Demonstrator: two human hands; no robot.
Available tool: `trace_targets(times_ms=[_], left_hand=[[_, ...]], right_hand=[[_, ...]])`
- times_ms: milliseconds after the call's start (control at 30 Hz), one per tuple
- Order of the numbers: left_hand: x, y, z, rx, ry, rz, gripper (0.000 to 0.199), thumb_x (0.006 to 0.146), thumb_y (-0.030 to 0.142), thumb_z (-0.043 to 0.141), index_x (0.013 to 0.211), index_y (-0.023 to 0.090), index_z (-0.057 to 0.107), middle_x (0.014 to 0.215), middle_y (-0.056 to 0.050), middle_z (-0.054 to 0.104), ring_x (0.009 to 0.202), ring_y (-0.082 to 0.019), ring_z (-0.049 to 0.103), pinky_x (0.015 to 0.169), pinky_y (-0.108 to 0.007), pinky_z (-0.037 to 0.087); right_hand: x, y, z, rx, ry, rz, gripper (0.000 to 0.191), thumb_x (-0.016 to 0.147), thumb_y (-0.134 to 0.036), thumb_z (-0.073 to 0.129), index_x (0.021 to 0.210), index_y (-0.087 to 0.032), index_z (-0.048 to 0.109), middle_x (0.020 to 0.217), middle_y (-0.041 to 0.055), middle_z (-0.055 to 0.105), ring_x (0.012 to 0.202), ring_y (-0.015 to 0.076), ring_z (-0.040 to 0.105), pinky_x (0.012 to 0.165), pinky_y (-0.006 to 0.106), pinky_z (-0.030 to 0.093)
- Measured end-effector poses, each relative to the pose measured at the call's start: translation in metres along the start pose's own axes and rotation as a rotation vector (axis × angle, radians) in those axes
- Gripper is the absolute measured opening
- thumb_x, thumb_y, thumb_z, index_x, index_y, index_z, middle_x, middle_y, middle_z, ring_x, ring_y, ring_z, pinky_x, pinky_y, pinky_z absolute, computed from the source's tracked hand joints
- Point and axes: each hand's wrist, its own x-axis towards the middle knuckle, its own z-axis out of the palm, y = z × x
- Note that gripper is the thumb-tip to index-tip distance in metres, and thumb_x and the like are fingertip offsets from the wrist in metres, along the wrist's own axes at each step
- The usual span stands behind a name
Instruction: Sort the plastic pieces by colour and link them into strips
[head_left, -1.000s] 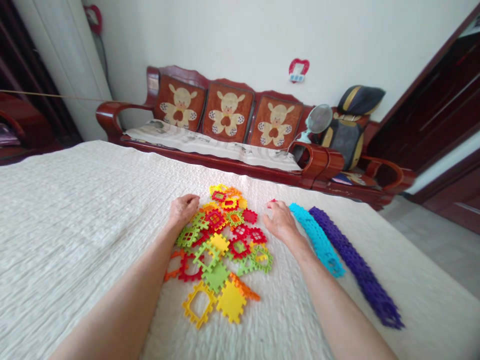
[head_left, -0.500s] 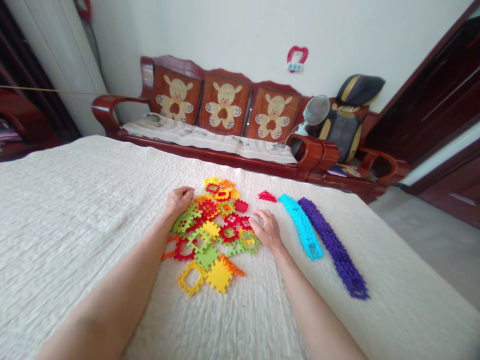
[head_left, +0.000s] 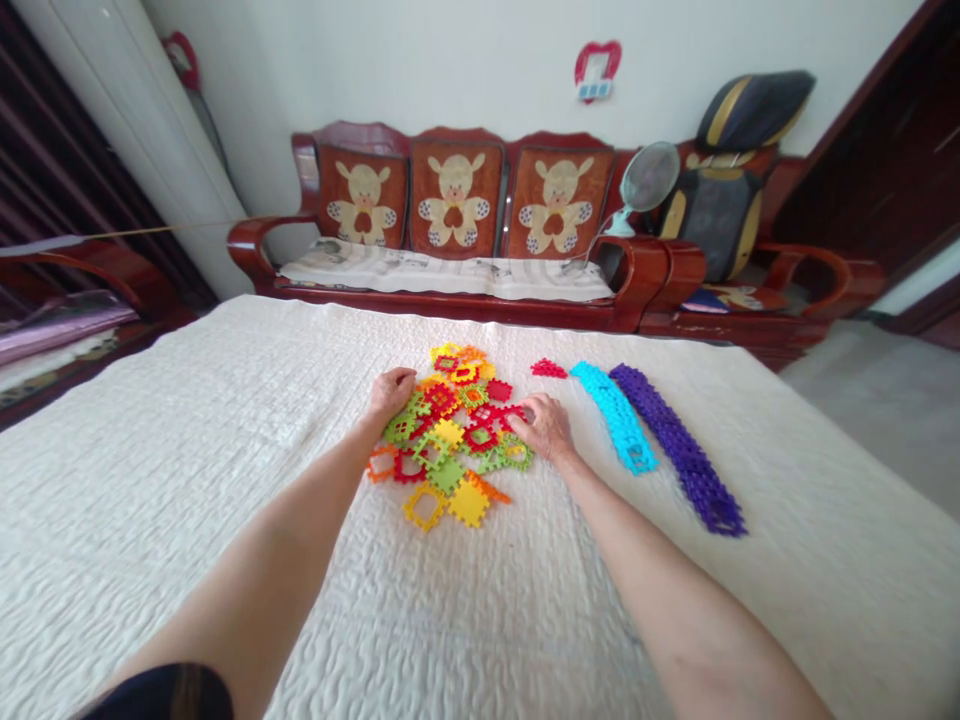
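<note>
A pile of interlocking plastic building pieces point(head_left: 448, 435) in red, yellow, green and orange lies on the pale quilted cover point(head_left: 465, 600). My left hand point(head_left: 392, 392) rests at the pile's left edge, its fingers curled in and nothing visible in them. On the pile's right side, my right hand point(head_left: 547, 428) has thumb and fingers closed at the edge of a red window-like piece point(head_left: 511, 414). A small row of red pieces point(head_left: 549, 369) lies beyond that hand. Right of it are a long light-blue row point(head_left: 615, 418) and a longer purple row point(head_left: 681, 450).
Behind the covered surface stands a dark wooden sofa point(head_left: 450, 308) with bear-patterned cushions point(head_left: 454, 195). A small fan point(head_left: 649, 178) sits near its right arm, beside a chair with a black-and-tan massage cushion point(head_left: 720, 215). Another wooden armrest point(head_left: 112, 262) is at left.
The view has shifted, so the scene sits differently in frame. My right fingers have come in onto a red piece. My left hand stays curled beside the pile.
</note>
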Motion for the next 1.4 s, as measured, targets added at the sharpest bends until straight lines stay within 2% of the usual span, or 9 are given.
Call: trace_targets(times_ms=[133, 333, 600, 833, 967, 1100, 1233, 1400], left_hand=[[-0.004, 0.006, -0.006, 0.048, -0.047, 0.029, 0.030, 0.076, 0.028, 0.053, 0.094, 0.019, 0.075, 0.100, -0.006, 0.074, 0.094, -0.020, 0.066, 0.090, -0.028, 0.048], [-0.005, 0.003, -0.005, 0.056, -0.065, 0.035, 0.033, 0.078, 0.029, 0.052, 0.100, 0.018, 0.073, 0.105, -0.006, 0.073, 0.096, -0.019, 0.066, 0.090, -0.028, 0.049], [0.000, -0.011, 0.000, 0.005, -0.068, 0.053, 0.039, 0.078, 0.039, 0.048, 0.100, 0.018, 0.072, 0.094, -0.005, 0.074, 0.086, -0.019, 0.068, 0.079, -0.027, 0.052], [0.003, -0.015, 0.003, -0.022, -0.078, 0.048, 0.040, 0.077, 0.044, 0.047, 0.098, 0.021, 0.072, 0.085, -0.003, 0.074, 0.077, -0.019, 0.067, 0.071, -0.028, 0.052], [0.005, -0.019, 0.006, 0.004, -0.064, 0.049, 0.038, 0.077, 0.045, 0.048, 0.096, 0.023, 0.073, 0.085, -0.002, 0.074, 0.077, -0.019, 0.067, 0.071, -0.027, 0.051], [0.006, -0.019, 0.006, 0.022, -0.041, 0.042, 0.036, 0.075, 0.043, 0.050, 0.094, 0.024, 0.073, 0.084, -0.001, 0.075, 0.076, -0.019, 0.067, 0.072, -0.026, 0.051], [0.005, -0.015, 0.004, 0.022, -0.044, 0.024, 0.036, 0.074, 0.042, 0.050, 0.094, 0.023, 0.073, 0.082, -0.001, 0.074, 0.073, -0.019, 0.067, 0.070, -0.026, 0.052], [0.004, -0.014, 0.003, 0.032, -0.041, 0.028, 0.035, 0.074, 0.042, 0.051, 0.093, 0.024, 0.073, 0.085, -0.001, 0.075, 0.076, -0.020, 0.067, 0.072, -0.026, 0.052]], right_hand=[[0.000, 0.003, 0.001, 0.102, 0.036, 0.045, 0.026, 0.073, -0.040, 0.060, 0.087, -0.018, 0.066, 0.090, 0.0063, 0.065, 0.088, 0.0217, 0.058, 0.086, 0.035, 0.043], [0.000, 0.008, 0.003, 0.246, 0.080, 0.091, 0.024, 0.073, -0.037, 0.053, 0.084, -0.019, 0.064, 0.089, 0.0057, 0.067, 0.086, 0.0201, 0.060, 0.084, 0.033, 0.045], [-0.005, 0.002, -0.006, 0.377, 0.077, 0.156, 0.024, 0.076, -0.040, 0.053, 0.085, -0.021, 0.064, 0.075, -0.0001, 0.068, 0.070, 0.0162, 0.062, 0.072, 0.027, 0.047], [-0.006, 0.006, -0.003, 0.521, 0.101, 0.224, 0.021, 0.077, -0.040, 0.055, 0.086, -0.021, 0.059, 0.067, -0.0027, 0.062, 0.063, 0.0149, 0.058, 0.062, 0.025, 0.046], [-0.005, 0.011, -0.003, 0.636, 0.233, 0.271, 0.020, 0.079, -0.039, 0.053, 0.087, -0.021, 0.055, 0.076, -0.0004, 0.063, 0.071, 0.0160, 0.059, 0.068, 0.027, 0.048], [-0.003, 0.020, -0.004, 0.581, 0.361, 0.220, 0.015, 0.078, -0.032, 0.050, 0.086, -0.022, 0.057, 0.096, 0.0054, 0.065, 0.095, 0.0205, 0.061, 0.086, 0.035, 0.048], [-0.001, 0.028, -0.002, 0.379, 0.303, 0.081, 0.014, 0.069, -0.017, 0.048, 0.078, -0.021, 0.059, 0.107, 0.0093, 0.062, 0.109, 0.0229, 0.056, 0.100, 0.041, 0.041], [-0.003, 0.032, -0.004, 0.255, 0.201, 0.103, 0.054, 0.058, -0.015, 0.052, 0.111, -0.020, 0.053, 0.123, 0.0126, 0.056, 0.118, 0.0254, 0.052, 0.103, 0.044, 0.040]])
